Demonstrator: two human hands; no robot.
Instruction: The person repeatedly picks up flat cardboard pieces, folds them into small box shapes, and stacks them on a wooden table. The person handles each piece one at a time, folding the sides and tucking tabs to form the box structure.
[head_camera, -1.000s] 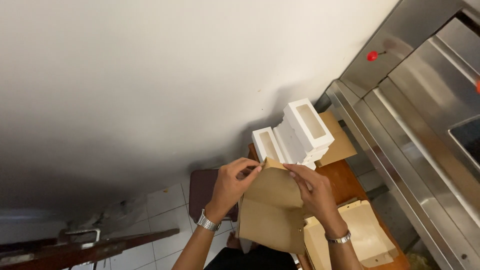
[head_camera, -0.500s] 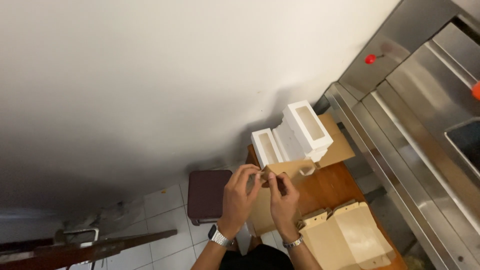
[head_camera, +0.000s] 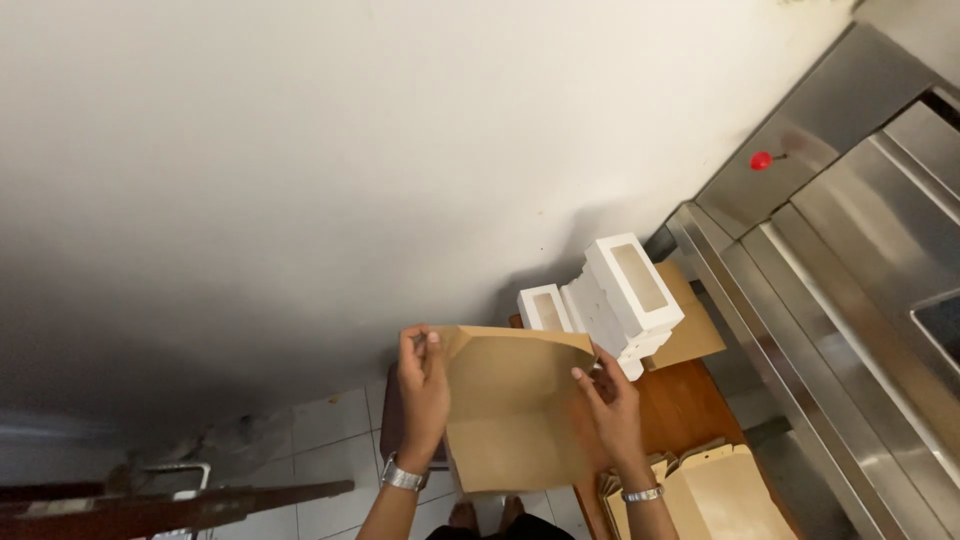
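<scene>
Change: since half a second ago my hands are spreading apart, and the brown cardboard box blank (head_camera: 515, 410) that was bunched between them is opening out into a wide panel.
Meaning: I am judging that the folding is at an early stage, with the sheet spread but not yet formed into a box.
Left hand (head_camera: 424, 390): my grip is closing on the blank's upper left edge, fingers curled over the corner, thumb behind it.
Right hand (head_camera: 612, 400): my grip is pinching the right edge, fingers half closed on the card.
Blank's place: it is hanging between both grips, in the air in front of me, above the wooden worktop (head_camera: 690, 405).
Nearby: white window boxes (head_camera: 620, 300) are standing stacked just beyond the blank; more brown boxes (head_camera: 715, 490) are lying at my right.
</scene>
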